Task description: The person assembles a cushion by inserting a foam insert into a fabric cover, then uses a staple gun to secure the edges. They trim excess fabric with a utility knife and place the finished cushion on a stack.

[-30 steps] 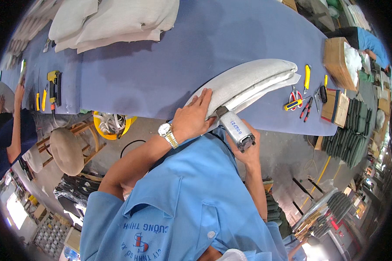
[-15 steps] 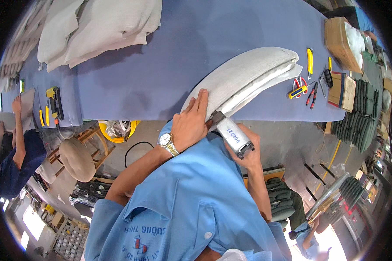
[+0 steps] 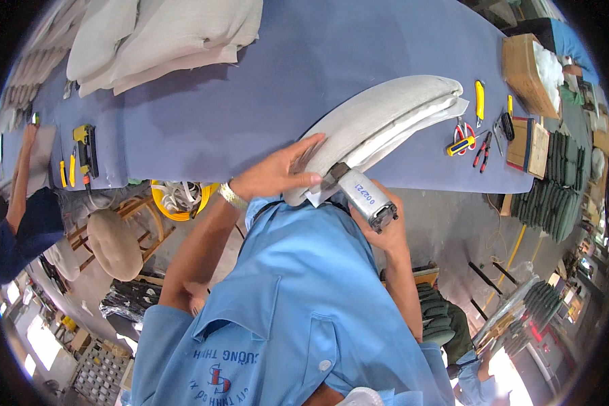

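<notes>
A curved pale-grey upholstered piece [image 3: 379, 111] lies on the blue-grey table, its near end overhanging the front edge by my body. White padding and fabric edges show along its right side. My left hand [image 3: 281, 169] is at its near-left end, thumb and fingers spread, fingertips against the cover. My right hand [image 3: 389, 233] is closed round a silver staple gun [image 3: 362, 193], its grip mostly hidden below the body. The gun's dark nose is at the piece's near right edge, close to my left thumb; whether it touches is unclear.
To the right lie a yellow cutter [image 3: 480, 101], a yellow-and-blue screwdriver [image 3: 461, 145], red-handled pliers [image 3: 481, 152] and a box [image 3: 531, 74] with white stuffing. Grey fabric pieces [image 3: 162, 47] lie far left. Another staple gun [image 3: 86, 149] lies left, near a co-worker [image 3: 27, 227].
My left hand has shifted from lying flat on the cover to its near-left end, thumb now spread toward the gun. The gun and right hand have barely moved.
</notes>
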A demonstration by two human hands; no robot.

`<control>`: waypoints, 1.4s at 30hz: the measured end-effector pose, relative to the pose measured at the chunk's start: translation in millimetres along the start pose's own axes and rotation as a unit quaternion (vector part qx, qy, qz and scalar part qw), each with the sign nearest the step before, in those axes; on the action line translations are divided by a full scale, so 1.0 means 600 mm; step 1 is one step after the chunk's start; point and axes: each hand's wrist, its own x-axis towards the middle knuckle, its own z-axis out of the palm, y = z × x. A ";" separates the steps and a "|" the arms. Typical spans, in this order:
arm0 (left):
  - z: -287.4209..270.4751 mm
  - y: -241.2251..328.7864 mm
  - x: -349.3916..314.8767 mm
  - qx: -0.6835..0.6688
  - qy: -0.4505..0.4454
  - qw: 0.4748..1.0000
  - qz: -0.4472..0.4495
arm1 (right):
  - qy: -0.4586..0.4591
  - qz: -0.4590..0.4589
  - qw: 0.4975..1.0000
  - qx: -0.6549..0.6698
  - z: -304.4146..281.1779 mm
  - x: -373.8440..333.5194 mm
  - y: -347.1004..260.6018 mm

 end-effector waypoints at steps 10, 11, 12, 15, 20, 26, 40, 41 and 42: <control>0.018 0.003 0.017 0.154 -0.016 0.988 0.026 | -0.027 -0.021 0.999 -0.021 -0.006 0.011 -0.011; 0.029 0.009 0.014 0.181 0.004 0.984 0.002 | -0.028 -0.027 0.999 -0.019 -0.005 0.012 -0.012; 0.041 0.020 0.011 0.208 0.024 0.978 -0.021 | -0.027 -0.033 0.999 -0.017 -0.005 0.013 -0.012; 0.052 0.065 0.003 0.270 0.047 0.956 -0.102 | 0.007 -0.060 0.998 -0.035 0.004 0.008 0.005; 0.061 0.092 0.003 0.349 0.063 0.920 -0.168 | 0.007 -0.066 0.996 -0.057 0.007 0.003 -0.012; 0.080 0.080 -0.001 0.363 0.107 0.915 -0.137 | -0.016 -0.016 1.000 -0.013 0.010 -0.015 -0.021; 0.077 0.075 -0.001 0.326 0.095 0.932 -0.130 | -0.018 0.034 0.999 -0.011 0.022 -0.008 -0.019; 0.070 0.070 -0.008 0.320 0.089 0.937 -0.107 | -0.019 0.021 0.999 -0.018 0.022 -0.007 -0.022; 0.062 0.059 -0.016 0.314 0.084 0.942 -0.084 | -0.021 0.008 0.999 -0.024 0.021 -0.005 -0.024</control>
